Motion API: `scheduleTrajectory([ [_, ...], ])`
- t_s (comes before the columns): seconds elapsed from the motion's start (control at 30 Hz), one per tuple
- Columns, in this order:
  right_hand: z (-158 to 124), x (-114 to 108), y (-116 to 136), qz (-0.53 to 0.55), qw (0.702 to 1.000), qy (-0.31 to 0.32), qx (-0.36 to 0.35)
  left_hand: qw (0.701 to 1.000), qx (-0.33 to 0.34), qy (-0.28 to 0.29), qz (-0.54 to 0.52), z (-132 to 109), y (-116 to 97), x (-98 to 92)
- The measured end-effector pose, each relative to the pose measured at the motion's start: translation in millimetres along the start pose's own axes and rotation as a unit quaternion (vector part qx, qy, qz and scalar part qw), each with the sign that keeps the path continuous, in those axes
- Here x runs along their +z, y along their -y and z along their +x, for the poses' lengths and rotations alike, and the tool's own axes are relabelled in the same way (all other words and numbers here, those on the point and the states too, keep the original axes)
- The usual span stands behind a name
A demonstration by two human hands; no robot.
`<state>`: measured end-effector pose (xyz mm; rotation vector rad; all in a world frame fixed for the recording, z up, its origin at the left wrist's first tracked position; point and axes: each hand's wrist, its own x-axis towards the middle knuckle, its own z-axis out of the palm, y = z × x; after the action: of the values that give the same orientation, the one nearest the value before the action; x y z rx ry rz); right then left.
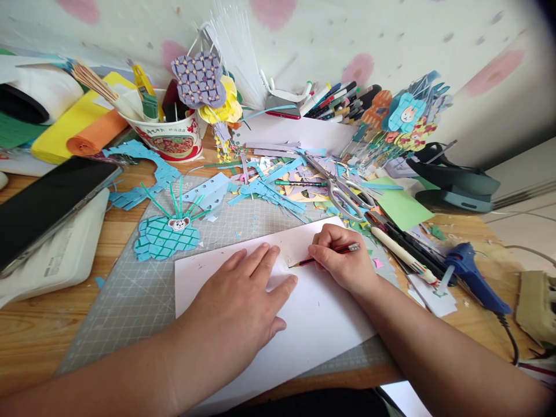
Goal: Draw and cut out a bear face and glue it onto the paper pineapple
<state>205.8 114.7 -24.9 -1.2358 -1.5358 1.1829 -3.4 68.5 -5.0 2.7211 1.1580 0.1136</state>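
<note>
A sheet of white paper [313,324] lies at a slant on the grey cutting mat [117,313]. My left hand [243,295] rests flat on the paper, fingers spread, holding nothing. In my right hand [341,255] is a red and black pencil [347,249], pinched between the fingers, its tip at the paper near faint marks just right of my left fingertips. Beyond the paper's left part sits a blue paper piece [167,237] with green crossing lines, green stems and a small bear face.
Scissors [339,188] lie on heaped paper scraps [278,185] behind the paper. A blue glue gun [478,278] and pens [403,255] are at right. At left are a phone [52,202] and a paper tub [174,139] of tools.
</note>
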Motion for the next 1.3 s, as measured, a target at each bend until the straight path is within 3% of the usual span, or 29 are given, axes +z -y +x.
scheduleTrajectory([
  [0.73, -0.4, -0.7, -5.3, 0.002, 1.000, -0.024, -0.010, 1.000, -0.004, 0.012, -0.005, -0.3, -0.6, -0.9],
  [1.3, -0.2, 0.7, -0.1, -0.003, 1.000, -0.009, -0.004, 1.000, -0.001, 0.007, 0.004, -0.5, -1.5, -2.2],
])
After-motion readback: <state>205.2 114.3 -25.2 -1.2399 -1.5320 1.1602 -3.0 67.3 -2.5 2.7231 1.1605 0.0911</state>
